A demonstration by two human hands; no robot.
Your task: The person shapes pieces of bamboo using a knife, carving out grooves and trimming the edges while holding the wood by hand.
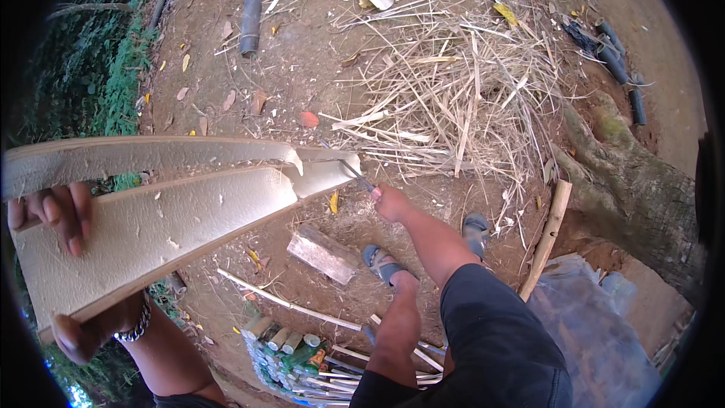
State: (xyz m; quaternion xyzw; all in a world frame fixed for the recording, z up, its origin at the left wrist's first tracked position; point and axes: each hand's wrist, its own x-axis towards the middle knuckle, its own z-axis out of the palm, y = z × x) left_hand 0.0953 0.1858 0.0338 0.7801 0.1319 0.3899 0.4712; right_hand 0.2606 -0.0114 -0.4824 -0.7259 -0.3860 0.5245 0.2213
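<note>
A long split bamboo piece (pixel 166 223), pale on its hollow inner side, slants across the left of the view. Along its far edge a narrower bamboo strip (pixel 151 155) stands apart, with a gap between them. My left hand (pixel 64 215) grips the near left end from beneath; its fingers come over the edge through the gap and its thumb presses the lower edge. In my right hand (pixel 389 202) is a knife (pixel 359 176), its thin blade lying against the bamboo's right end. The knife's handle is mostly hidden by my fingers.
A heap of bamboo shavings (pixel 468 98) covers the ground ahead. Right of it are a thick tree root (pixel 627 181) and a wooden pole (pixel 545 238). A wood block (pixel 323 254) lies near my sandalled feet. Several bottles (pixel 291 344) and a plastic sheet (pixel 593 332) are close by.
</note>
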